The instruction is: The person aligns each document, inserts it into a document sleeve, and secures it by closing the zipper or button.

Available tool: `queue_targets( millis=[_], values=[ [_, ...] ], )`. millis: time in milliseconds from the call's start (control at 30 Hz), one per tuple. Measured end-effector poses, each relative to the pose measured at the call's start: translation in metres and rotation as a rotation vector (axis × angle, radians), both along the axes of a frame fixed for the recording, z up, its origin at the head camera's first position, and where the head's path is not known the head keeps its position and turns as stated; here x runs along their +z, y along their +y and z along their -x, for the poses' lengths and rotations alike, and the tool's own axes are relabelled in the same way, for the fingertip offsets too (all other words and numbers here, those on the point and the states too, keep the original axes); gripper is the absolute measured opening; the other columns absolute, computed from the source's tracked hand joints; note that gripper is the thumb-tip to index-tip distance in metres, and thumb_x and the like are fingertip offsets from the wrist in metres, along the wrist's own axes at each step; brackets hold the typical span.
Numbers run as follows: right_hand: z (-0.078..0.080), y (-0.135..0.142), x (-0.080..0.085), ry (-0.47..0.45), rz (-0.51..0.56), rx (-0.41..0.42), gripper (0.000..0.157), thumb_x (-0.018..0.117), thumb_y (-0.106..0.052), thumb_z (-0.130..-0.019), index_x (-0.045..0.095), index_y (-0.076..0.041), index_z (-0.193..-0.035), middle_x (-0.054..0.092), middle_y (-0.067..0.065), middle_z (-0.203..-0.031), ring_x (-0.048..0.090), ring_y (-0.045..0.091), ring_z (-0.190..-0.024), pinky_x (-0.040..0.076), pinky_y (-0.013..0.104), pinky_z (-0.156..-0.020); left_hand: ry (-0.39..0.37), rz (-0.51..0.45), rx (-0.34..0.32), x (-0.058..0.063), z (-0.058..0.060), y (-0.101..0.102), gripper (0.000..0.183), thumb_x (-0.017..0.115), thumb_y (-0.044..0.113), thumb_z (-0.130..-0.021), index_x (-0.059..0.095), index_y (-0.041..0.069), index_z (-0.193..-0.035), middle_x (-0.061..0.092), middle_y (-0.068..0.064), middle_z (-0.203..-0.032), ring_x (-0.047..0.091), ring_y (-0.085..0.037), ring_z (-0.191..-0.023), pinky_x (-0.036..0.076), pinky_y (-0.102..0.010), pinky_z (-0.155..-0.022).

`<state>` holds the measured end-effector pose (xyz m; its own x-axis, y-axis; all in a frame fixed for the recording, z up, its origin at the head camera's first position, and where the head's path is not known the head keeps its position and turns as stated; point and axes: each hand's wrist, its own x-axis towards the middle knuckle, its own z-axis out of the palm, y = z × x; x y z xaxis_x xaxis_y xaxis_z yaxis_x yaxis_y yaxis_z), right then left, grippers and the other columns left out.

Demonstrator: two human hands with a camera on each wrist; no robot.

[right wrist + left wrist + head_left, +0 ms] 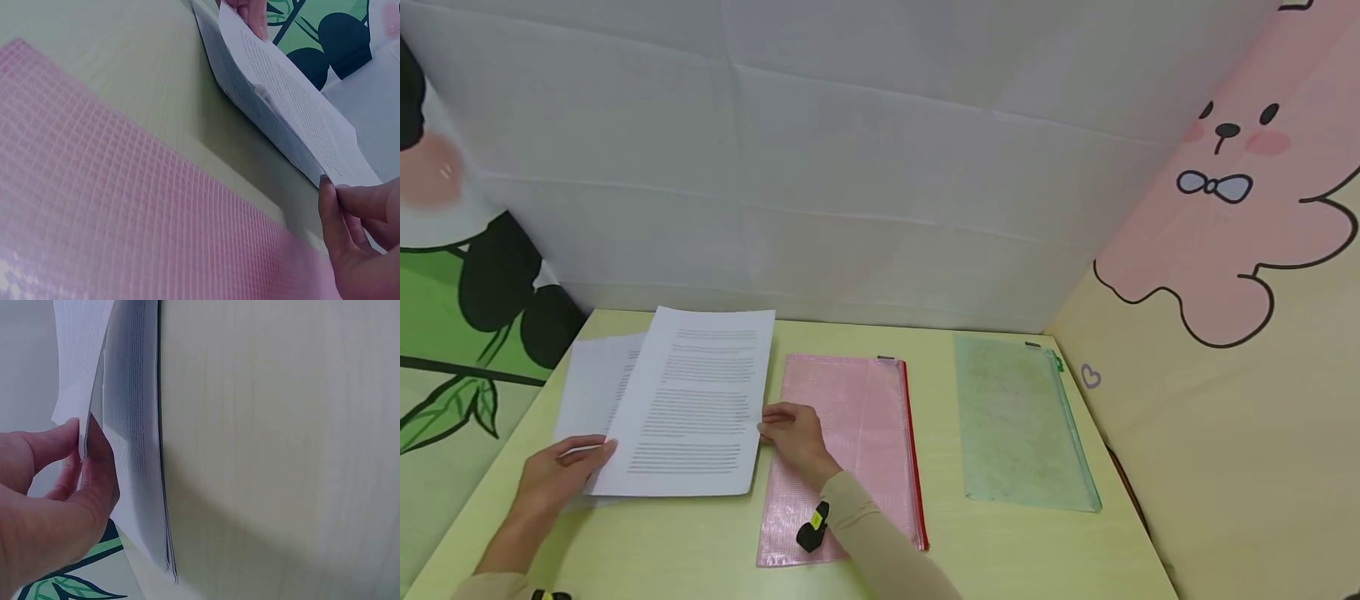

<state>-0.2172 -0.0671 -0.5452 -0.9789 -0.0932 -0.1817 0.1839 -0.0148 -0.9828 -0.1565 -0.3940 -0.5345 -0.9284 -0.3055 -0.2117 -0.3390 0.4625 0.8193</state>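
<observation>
Between both hands a stack of printed paper sheets (696, 400) is held raised above the table. My left hand (561, 475) pinches its lower left edge, thumb on one face and fingers behind, as the left wrist view shows. At the right edge, my right hand (797, 437) pinches the same sheets between thumb and fingers. Under and left of them lies another pile of printed paper (134, 425) on the table. A pink mesh zipper pouch (857, 450) with a red zipper lies flat beneath my right forearm.
Farther right on the table (1000, 554) lies a green zipper pouch (1026, 425), lying flat. A white cloth wall (865, 167) stands behind the table's far edge. Side walls with cartoon prints rise at left and right.
</observation>
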Motion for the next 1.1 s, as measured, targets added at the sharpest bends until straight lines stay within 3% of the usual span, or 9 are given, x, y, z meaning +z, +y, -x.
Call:
queue_targets(
  millis=[67, 233, 400, 633, 900, 1100],
  values=[
    [0.001, 0.007, 0.000, 0.021, 0.003, 0.016, 0.021, 0.073, 0.013, -0.085, 0.074, 0.003, -0.104, 0.073, 0.007, -0.091, 0.070, 0.012, -0.082, 0.061, 0.027, -0.073, 0.000, 0.022, -0.012, 0.000, 0.001, 0.005, 0.051, 0.072, 0.040, -0.096, 0.068, -0.006, -0.117, 0.072, 0.012, -0.086, 0.052, 0.012, -0.073, 0.045, -0.019, -0.062],
    [0.004, 0.021, 0.002, 0.086, -0.035, 0.047, 0.021, 0.074, 0.008, -0.087, 0.076, 0.000, -0.106, 0.073, 0.004, -0.094, 0.071, 0.012, -0.084, 0.060, 0.025, -0.075, 0.043, 0.031, -0.067, 0.001, 0.001, 0.015, 0.056, 0.071, 0.035, -0.097, 0.062, -0.013, -0.125, 0.072, 0.015, -0.085, 0.051, 0.017, -0.076, 0.044, -0.015, -0.063],
    [0.005, 0.033, 0.007, 0.122, -0.074, 0.076, 0.021, 0.074, 0.004, -0.090, 0.076, -0.004, -0.110, 0.073, 0.002, -0.099, 0.071, 0.012, -0.089, 0.060, 0.025, -0.078, 0.076, 0.008, -0.099, 0.002, 0.003, 0.023, 0.055, 0.072, 0.031, -0.098, 0.060, -0.014, -0.126, 0.073, 0.014, -0.086, 0.053, 0.018, -0.078, 0.045, -0.012, -0.065],
    [0.004, 0.050, 0.016, 0.187, -0.118, 0.121, 0.021, 0.072, 0.003, -0.092, 0.075, -0.001, -0.112, 0.073, 0.006, -0.102, 0.071, 0.012, -0.091, 0.059, 0.024, -0.081, 0.058, 0.031, -0.124, 0.007, 0.008, 0.033, 0.060, 0.070, 0.038, -0.098, 0.059, -0.011, -0.130, 0.076, -0.001, -0.097, 0.056, 0.014, -0.077, 0.049, -0.012, -0.065],
    [0.004, 0.064, 0.020, 0.233, -0.123, 0.143, 0.022, 0.072, 0.002, -0.092, 0.076, -0.002, -0.114, 0.073, 0.004, -0.103, 0.070, 0.011, -0.094, 0.059, 0.025, -0.082, 0.153, 0.006, -0.121, 0.020, 0.010, 0.046, 0.055, 0.072, 0.035, -0.098, 0.061, -0.010, -0.127, 0.067, 0.021, -0.090, 0.059, 0.011, -0.078, 0.050, -0.011, -0.066],
    [0.001, 0.078, 0.027, 0.254, -0.132, 0.151, 0.022, 0.072, 0.003, -0.092, 0.076, -0.002, -0.114, 0.074, 0.006, -0.105, 0.070, 0.013, -0.095, 0.060, 0.026, -0.082, 0.235, 0.017, -0.108, 0.033, 0.011, 0.059, 0.051, 0.074, 0.031, -0.096, 0.063, -0.010, -0.125, 0.065, 0.020, -0.089, 0.061, 0.011, -0.077, 0.052, -0.010, -0.067]
  ],
)
